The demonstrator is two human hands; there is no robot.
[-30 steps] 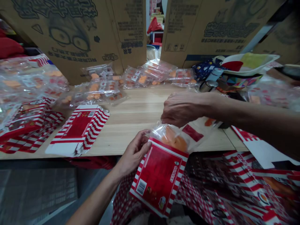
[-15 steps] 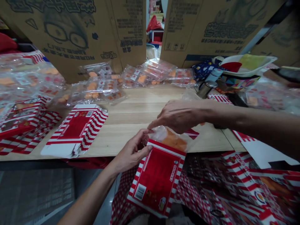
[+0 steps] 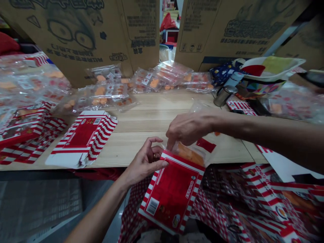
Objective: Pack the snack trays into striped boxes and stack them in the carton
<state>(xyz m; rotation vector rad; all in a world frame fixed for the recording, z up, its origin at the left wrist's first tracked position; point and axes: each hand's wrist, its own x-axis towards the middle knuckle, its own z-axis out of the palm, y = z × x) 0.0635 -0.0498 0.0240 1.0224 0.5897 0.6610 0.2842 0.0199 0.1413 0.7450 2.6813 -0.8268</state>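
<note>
The red striped box (image 3: 170, 192) is clamped near its upper left corner by the left hand (image 3: 146, 162). At the box's top edge, a clear bag (image 3: 190, 153) is partly enclosed and reached by the right hand (image 3: 186, 128), whose finger closure cannot be told.

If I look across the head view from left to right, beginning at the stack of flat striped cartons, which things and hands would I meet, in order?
Stack of flat striped cartons → left hand → right hand → metal container → white basin.
</note>
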